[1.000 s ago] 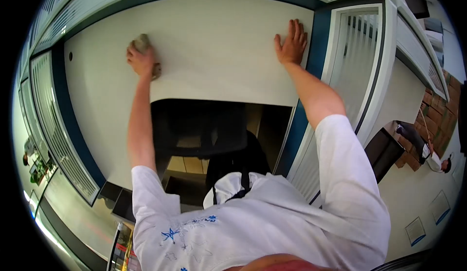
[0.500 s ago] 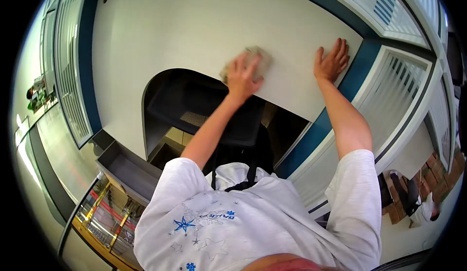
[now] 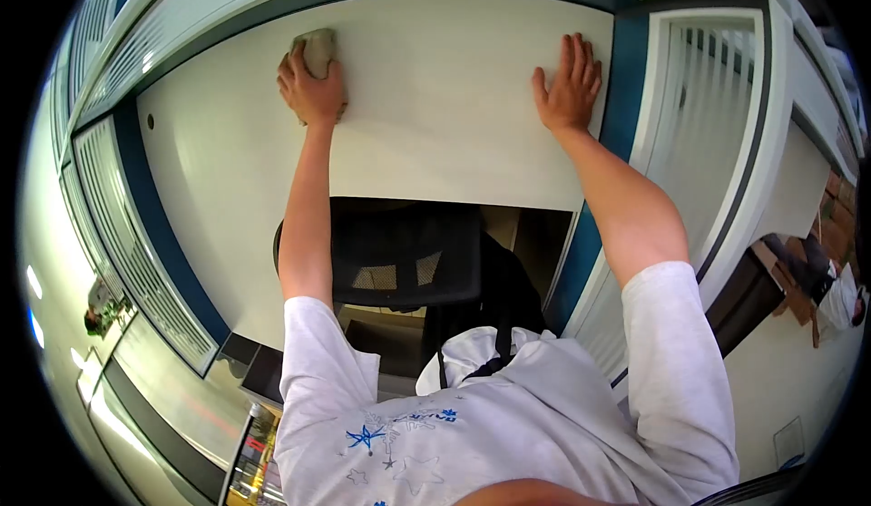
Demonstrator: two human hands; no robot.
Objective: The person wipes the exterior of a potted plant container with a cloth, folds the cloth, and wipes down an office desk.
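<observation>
A white desk top [image 3: 435,98] spreads out in front of me. My left hand [image 3: 311,88] presses a grey-beige cloth [image 3: 318,49] against its surface, toward the far left part; the cloth shows beyond the fingers and a bit below the palm. Near the right edge of the desk, my right hand [image 3: 569,87] lies flat with its fingers spread and nothing in it.
Blue-edged partitions with slatted panels [image 3: 699,116] border the desk. A black mesh chair [image 3: 404,256] sits below the desk's front edge. An open grey drawer [image 3: 263,374] is at the lower left. At the far right a person [image 3: 839,293] is beside brown boxes.
Since half a second ago my left hand has moved the cloth from near the desk's front edge to the far left. My right hand stays flat by the right edge. The view has turned.
</observation>
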